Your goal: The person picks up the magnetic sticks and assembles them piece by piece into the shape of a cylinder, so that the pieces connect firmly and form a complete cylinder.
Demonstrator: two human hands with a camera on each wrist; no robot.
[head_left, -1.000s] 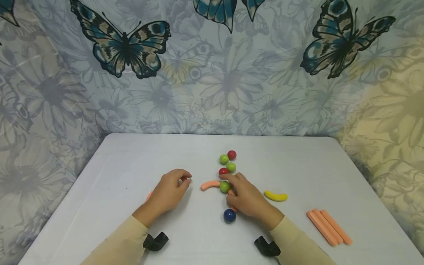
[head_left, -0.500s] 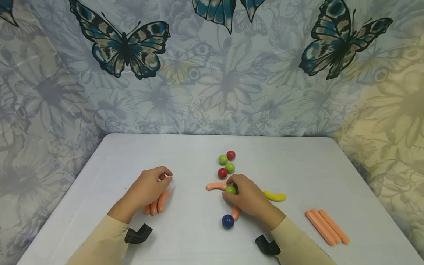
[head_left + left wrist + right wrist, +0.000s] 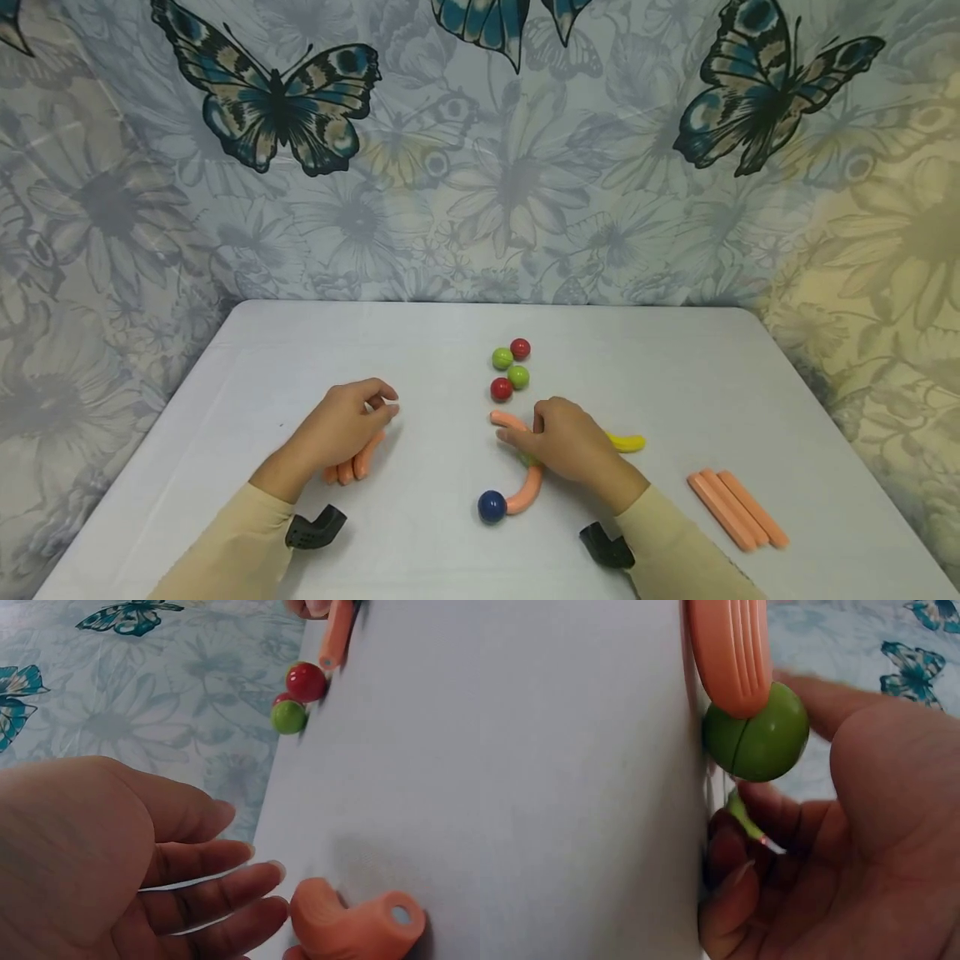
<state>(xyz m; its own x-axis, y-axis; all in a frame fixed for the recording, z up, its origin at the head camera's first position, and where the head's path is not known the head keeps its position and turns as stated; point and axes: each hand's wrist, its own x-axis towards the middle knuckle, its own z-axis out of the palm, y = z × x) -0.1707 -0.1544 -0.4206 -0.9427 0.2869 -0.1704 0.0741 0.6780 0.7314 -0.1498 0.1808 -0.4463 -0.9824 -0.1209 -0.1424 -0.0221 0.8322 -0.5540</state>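
Right hand [image 3: 566, 442]: low over the white table [image 3: 420, 550], fingers curled close by the green ball [image 3: 769, 742]; can't tell if they clamp anything, tips partly hidden. Ball sits at the table surface just by the hand, a ridged orange end overlapping it in the right wrist view. Glossy, so probably slippery, hard, light, keen to roll; best pinched across its middle. Upper curved piece [image 3: 506, 418]: runs partly under the right hand. Lower curved piece [image 3: 527, 493]: near end against the blue ball [image 3: 492, 507]; looks like stiff light plastic, not fragile, take mid-bend. Left hand [image 3: 352, 421]: holds nothing, fingers loosely bent, slightly apart, over the other curved pieces [image 3: 345, 473]; contact unclear. Farther out: yellow piece [image 3: 627, 443] right of the right hand, then straight sticks [image 3: 738, 510]; red and green balls [image 3: 502, 389] toward the far edge.
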